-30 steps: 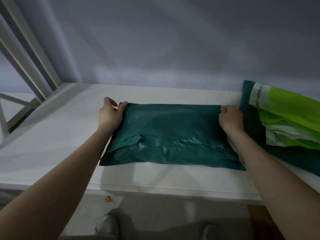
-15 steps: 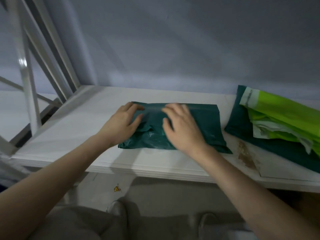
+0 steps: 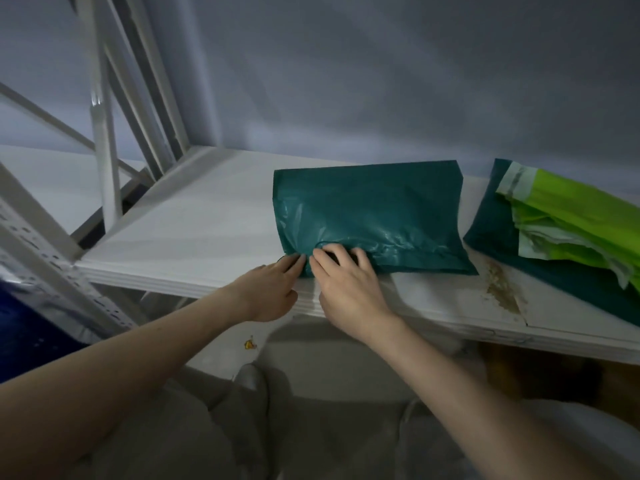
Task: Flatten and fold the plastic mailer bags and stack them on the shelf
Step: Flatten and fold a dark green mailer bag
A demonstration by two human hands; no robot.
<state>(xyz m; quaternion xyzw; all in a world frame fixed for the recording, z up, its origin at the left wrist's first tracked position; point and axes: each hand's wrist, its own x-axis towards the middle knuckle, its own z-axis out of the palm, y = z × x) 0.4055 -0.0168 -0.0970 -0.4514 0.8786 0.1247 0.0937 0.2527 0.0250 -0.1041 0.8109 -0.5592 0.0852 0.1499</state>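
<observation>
A dark green mailer bag (image 3: 374, 213) lies folded on the white shelf (image 3: 207, 230), its near edge close to the shelf's front. Both my hands meet at the bag's near-left corner. My left hand (image 3: 273, 289) reaches in from the left, its straight fingertips touching that corner. My right hand (image 3: 346, 282) lies on the near edge with its fingers spread and slightly bent, pressing the plastic down. A small ridge of plastic bulges just beyond its fingertips.
A pile of bags sits at the shelf's right end, bright green mailers (image 3: 575, 223) on top of a dark green one (image 3: 498, 233). A brown stain (image 3: 502, 289) marks the shelf near them. White rack posts (image 3: 104, 157) rise on the left. A grey wall stands behind.
Both hands slid from the top of the bag toward me, down to its near-left corner. The bag now lies flatter, and the view has shifted left.
</observation>
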